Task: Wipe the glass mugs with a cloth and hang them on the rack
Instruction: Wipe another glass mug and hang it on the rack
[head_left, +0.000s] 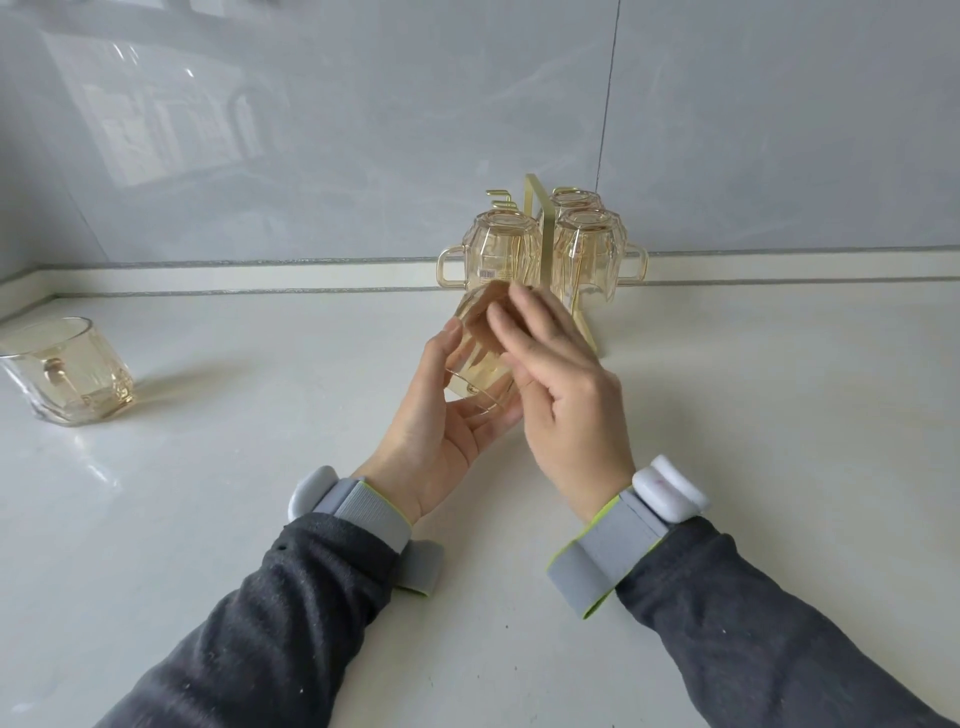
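Note:
I hold an amber glass mug (478, 364) in the air over the middle of the counter, tilted, just in front of the gold wire rack (537, 228). My left hand (441, 421) cups it from below and the left. My right hand (561, 395) lies over its right side with the fingers spread along the glass. Three amber mugs hang upside down on the rack: one on the left (498, 249) and two on the right (589, 254). Another mug (67, 374) stands upright at the far left. No cloth is visible.
The white countertop (779, 415) runs to a grey tiled wall (363, 130) behind the rack. One free gold hook (500, 196) sticks up at the rack's top left. I wear grey wrist straps with white sensors and dark sleeves.

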